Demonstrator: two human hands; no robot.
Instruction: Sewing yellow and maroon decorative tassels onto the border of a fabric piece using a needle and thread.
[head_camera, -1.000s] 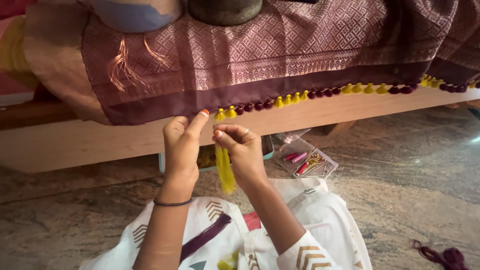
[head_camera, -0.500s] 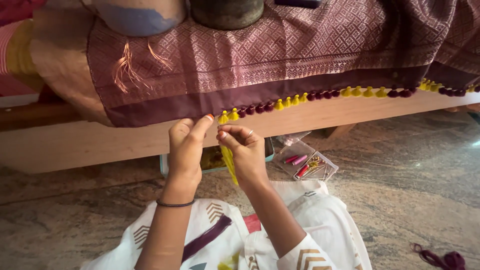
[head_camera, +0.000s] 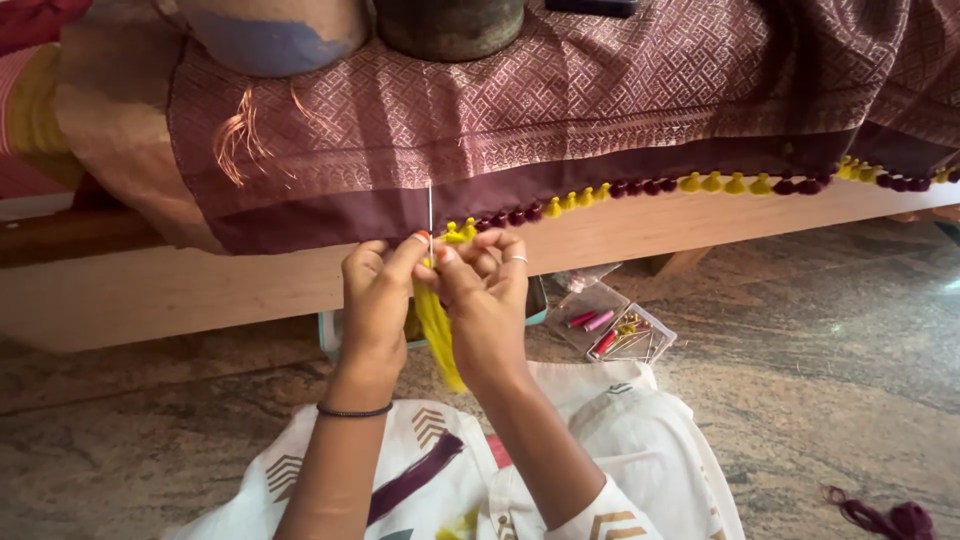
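Observation:
A maroon patterned cloth (head_camera: 560, 110) hangs over the edge of a low wooden platform (head_camera: 200, 290), its hem trimmed with yellow and maroon tassel balls (head_camera: 640, 186). My left hand (head_camera: 375, 300) and my right hand (head_camera: 485, 295) meet just below the hem. Between their fingertips they pinch a bundle of yellow threads (head_camera: 437, 335) that hangs down. A thin metal needle (head_camera: 430, 210) sticks straight up from the pinch, held by my left thumb and forefinger. My right hand wears a ring; my left wrist has a dark bangle.
A clear plastic box (head_camera: 615, 330) with pink spools and pins lies on the stone floor (head_camera: 820, 360) to the right. A maroon thread clump (head_camera: 890, 518) sits at the lower right. Two pots (head_camera: 450, 25) stand on the cloth. My white patterned clothing (head_camera: 620, 440) fills the bottom.
Both hands have shifted slightly right along the hem and closed together. The needle now points upward above the fingers, and the yellow threads hang shorter.

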